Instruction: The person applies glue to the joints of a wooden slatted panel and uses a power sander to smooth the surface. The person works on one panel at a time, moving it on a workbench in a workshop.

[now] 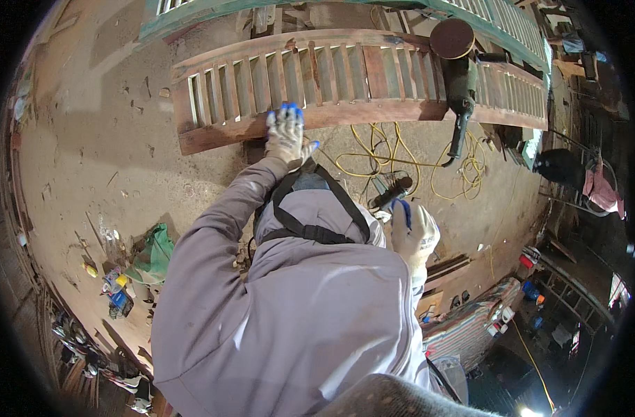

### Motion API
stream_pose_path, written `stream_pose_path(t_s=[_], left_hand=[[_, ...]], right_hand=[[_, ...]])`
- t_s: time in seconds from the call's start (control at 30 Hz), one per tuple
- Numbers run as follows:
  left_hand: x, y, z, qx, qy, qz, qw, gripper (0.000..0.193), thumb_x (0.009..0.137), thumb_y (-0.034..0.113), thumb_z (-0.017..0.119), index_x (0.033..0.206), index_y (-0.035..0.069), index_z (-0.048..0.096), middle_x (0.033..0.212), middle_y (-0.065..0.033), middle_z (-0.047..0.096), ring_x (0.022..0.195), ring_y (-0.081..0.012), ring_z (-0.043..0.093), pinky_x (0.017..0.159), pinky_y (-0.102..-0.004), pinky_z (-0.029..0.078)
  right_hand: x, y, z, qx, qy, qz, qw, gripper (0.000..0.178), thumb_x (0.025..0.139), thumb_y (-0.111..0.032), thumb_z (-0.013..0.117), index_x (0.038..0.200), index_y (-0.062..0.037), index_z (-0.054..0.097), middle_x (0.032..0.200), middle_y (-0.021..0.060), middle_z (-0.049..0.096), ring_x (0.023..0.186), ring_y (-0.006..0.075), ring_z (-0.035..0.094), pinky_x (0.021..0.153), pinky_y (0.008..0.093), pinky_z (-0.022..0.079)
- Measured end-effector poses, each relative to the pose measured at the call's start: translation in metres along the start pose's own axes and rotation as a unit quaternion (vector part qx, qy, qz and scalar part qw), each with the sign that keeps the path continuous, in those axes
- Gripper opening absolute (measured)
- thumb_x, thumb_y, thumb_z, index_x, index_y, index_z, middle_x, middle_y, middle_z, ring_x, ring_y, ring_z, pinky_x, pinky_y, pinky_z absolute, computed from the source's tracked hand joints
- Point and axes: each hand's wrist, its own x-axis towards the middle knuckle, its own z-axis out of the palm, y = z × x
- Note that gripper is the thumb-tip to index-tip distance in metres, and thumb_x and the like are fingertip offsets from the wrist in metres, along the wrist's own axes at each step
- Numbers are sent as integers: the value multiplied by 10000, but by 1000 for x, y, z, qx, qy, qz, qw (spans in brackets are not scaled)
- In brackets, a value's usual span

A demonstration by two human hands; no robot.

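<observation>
My left hand, in a white glove with blue fingertips, lies with its fingers stretched flat on the lower rail of a long slatted wooden panel. My right hand, in a matching glove, is lower and to the right, its fingers curled. Just beyond it is a black cylindrical tool; whether the fingers grip it I cannot make out. A dark angle grinder with a round brown disc rests across the panel, its handle over the near rail.
Yellow cords loop over the floor beyond my hands. Another green slatted panel stands behind. At left lies a green cloth near small containers. A striped cloth bundle and a ladder are at lower right.
</observation>
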Motion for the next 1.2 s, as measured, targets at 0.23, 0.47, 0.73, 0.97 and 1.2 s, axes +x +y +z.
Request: stream_pose_path(t_s=[0.23,0.47,0.73,0.97,1.2], left_hand=[[10,-61,-5,-7,99,270,958,866,909,589,568,1520,1,393,1593,-186,368,1457,-356,361,1225,-543,192],[9,-91,30,-1,115,249,962,867,853,574,634,1495,21,449,1582,-149,386,1484,-330,316,1218,-572,206],[14,-96,20,36,93,283,954,541,948,251,493,1436,16,490,1548,-209,428,1453,-416,366,1208,-626,210],[18,-94,28,-14,175,300,938,654,831,301,598,1432,81,465,1518,-146,394,1415,-396,339,1126,-636,249],[11,-91,15,57,172,301,936,606,865,323,584,1410,67,515,1509,-183,417,1415,-434,345,1158,-668,178]], right_hand=[[22,-1,4,-19,-26,-27,999,148,874,-201,749,868,-81,663,744,77,656,659,287,637,609,393,482],[19,15,7,-68,-44,46,996,150,881,-198,737,891,-69,661,752,100,643,681,308,631,617,413,470],[56,9,27,-25,-31,-8,999,202,878,-260,709,807,-90,625,710,118,610,633,344,622,572,469,483],[83,3,34,-38,-71,59,995,303,909,-371,682,825,-81,658,741,139,677,682,365,665,638,479,508],[71,10,47,-78,-73,90,990,286,895,-368,684,885,-82,689,760,127,693,688,346,677,639,464,527]])
